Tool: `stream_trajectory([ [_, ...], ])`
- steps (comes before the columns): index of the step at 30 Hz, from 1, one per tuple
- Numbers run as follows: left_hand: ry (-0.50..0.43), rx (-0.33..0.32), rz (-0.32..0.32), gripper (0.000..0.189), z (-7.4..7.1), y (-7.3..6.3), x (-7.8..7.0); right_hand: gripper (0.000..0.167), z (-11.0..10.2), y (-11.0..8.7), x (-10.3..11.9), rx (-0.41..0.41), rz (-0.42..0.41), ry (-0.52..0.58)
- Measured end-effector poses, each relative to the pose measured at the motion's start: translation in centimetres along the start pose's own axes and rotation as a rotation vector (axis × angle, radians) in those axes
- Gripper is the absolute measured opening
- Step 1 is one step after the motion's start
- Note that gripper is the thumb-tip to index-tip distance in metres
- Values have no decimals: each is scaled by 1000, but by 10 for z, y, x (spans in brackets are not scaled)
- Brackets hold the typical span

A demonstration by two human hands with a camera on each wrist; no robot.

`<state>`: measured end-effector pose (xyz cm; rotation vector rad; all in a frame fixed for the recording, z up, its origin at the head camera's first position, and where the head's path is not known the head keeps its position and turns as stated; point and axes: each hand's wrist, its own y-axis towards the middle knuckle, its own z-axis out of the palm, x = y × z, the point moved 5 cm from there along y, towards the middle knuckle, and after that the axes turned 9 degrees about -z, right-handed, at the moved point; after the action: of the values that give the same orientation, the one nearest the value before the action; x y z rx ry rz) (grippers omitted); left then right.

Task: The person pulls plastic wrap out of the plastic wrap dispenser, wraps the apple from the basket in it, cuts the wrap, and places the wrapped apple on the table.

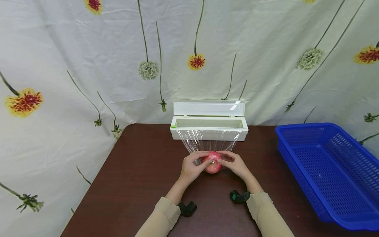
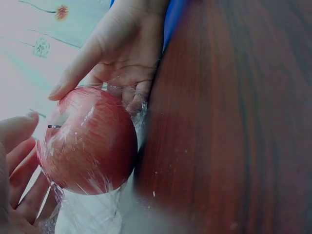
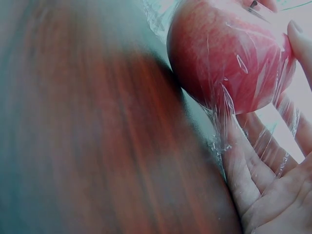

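A red apple [image 1: 213,167] sits on the table in front of me, partly covered in clear cling film [image 1: 190,141]. The film stretches back, creased, to a white dispenser box [image 1: 209,135] with its lid [image 1: 201,108] raised. My left hand [image 1: 190,167] holds the apple's left side, thumb toward its top and fingers behind. From the other side my right hand [image 1: 238,164] grips it, its thumb on the upper surface. In the right wrist view, film bunches under the apple [image 3: 224,58] and runs across the right hand's fingers. The stem shows in the left wrist view.
A blue perforated plastic basket [image 1: 325,204] stands at the table's right side. The dark wooden table [image 1: 133,184] ends at the back against a flower-print cloth [image 1: 118,49]. Black wrist devices [image 1: 187,209] hang below both forearms, close over the table.
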<state>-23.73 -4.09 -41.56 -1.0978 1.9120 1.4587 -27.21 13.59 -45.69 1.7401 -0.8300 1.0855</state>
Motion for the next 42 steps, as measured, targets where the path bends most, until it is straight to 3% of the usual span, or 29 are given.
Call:
stream_trajectory([
  [6, -21, 21, -92, 33, 8, -3, 39, 38, 1, 0, -1, 10, 10, 9],
  [13, -37, 31, -152, 39, 8, -5, 52, 40, -1, 2, -11, 0, 11, 0],
  [14, -41, 33, -159, 39, 7, -5, 47, 40, -1, 2, -11, -2, 11, 0],
  [23, -58, 30, -175, 39, 8, -5, 55, 43, -5, 3, 11, -66, -43, -44],
  [32, -58, 21, -157, 39, 9, -5, 54, 27, -9, 3, 31, -191, -226, -127],
  [37, -69, 21, -142, 39, 6, -4, 40, 20, -7, 4, 35, -179, -280, -162],
  [42, -80, 55, -153, 38, 2, -4, 20, 20, -5, 3, 33, -155, -258, -152],
])
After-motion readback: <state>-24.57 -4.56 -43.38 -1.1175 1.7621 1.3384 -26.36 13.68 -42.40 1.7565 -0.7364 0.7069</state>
